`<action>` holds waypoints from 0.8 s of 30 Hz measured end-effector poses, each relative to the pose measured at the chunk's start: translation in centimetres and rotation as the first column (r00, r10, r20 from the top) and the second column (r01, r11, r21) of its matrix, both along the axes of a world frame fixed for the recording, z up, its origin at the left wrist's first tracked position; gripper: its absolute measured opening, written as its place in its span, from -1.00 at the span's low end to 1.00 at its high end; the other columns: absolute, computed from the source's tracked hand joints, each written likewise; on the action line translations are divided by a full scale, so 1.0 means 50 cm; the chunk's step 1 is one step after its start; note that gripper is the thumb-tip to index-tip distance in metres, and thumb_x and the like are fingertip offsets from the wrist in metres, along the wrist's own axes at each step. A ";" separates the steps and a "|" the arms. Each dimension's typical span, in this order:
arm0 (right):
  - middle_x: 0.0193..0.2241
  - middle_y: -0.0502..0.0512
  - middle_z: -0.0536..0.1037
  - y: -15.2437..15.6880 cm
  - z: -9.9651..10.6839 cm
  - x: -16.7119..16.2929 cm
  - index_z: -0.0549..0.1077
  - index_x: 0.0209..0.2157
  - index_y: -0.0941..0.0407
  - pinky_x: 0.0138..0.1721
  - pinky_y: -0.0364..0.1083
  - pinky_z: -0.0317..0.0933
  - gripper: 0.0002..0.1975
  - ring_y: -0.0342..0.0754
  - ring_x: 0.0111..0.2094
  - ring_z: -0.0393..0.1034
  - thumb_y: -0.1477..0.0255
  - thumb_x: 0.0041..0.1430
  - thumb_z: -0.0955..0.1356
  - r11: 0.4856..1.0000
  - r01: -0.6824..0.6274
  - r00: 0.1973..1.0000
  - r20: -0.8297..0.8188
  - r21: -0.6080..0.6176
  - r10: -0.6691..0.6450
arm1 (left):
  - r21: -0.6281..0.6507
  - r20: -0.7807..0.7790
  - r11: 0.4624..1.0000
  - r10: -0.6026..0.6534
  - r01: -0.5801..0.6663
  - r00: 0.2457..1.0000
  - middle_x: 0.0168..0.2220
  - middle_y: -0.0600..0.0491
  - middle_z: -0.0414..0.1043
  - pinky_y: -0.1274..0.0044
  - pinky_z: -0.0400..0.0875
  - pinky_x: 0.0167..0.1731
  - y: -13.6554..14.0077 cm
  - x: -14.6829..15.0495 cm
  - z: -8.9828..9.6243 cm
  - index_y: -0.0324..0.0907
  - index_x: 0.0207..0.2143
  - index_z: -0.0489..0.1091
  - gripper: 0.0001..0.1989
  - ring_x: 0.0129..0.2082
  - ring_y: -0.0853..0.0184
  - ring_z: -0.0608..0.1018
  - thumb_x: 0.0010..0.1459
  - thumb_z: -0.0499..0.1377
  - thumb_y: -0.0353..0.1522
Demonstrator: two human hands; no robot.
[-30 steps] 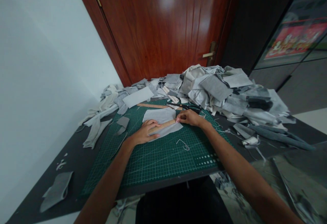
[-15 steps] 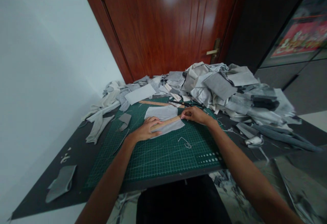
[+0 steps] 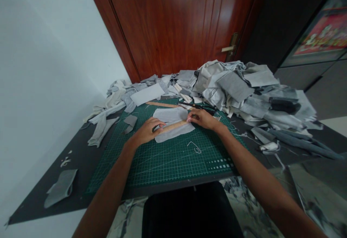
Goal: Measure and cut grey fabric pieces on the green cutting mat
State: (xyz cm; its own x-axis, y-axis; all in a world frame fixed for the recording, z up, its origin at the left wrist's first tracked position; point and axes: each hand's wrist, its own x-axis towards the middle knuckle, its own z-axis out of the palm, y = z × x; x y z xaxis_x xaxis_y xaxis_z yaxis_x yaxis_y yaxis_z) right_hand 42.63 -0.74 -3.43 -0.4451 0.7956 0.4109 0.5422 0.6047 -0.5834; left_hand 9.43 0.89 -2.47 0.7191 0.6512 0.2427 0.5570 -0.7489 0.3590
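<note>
My two bare hands work at the middle of the frame, over a pale grey cloth [image 3: 176,114] lying on a green gridded cutting mat [image 3: 168,165]. A wooden ruler [image 3: 175,126] lies across the cloth, its right end tilted slightly upward in the frame. My left hand [image 3: 149,131] is at the ruler's left end, thumb and fingers parted around it. My right hand [image 3: 202,118] is at the other end, thumb and fingertips drawn together; I cannot tell whether they pinch ruler or cloth.

Just above the cloth are a second wooden strip [image 3: 162,104] and black scissors [image 3: 204,109]. A loose thread [image 3: 195,148] curls on the mat below my right hand. A large heap of grey fabric scraps [image 3: 235,86] covers the far right of the dark bench [image 3: 78,162]; a folded grey piece [image 3: 61,187] lies at lower left. Behind stands a reddish wooden door [image 3: 168,24].
</note>
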 end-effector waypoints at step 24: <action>-0.31 0.08 0.58 -0.005 -0.009 -0.030 0.54 -0.28 0.15 -0.28 -0.14 0.16 -0.91 -0.10 -0.35 0.36 0.43 0.28 0.39 0.999 -0.023 0.999 -0.034 0.024 0.024 | -0.208 -0.125 0.977 0.027 -0.052 0.992 -0.09 -0.07 0.48 0.47 0.35 -0.19 0.009 -0.045 0.025 -0.17 0.03 0.48 -0.49 -0.19 0.25 0.47 0.22 0.14 -0.01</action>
State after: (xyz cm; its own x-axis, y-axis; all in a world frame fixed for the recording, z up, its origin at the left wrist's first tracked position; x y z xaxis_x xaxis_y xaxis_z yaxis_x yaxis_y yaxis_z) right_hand 41.11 -1.01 -3.87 -0.4487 0.7752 0.4446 0.5075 0.6305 -0.5873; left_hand 7.20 1.33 -1.21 0.7072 0.7069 0.0105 0.6335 -0.6402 0.4345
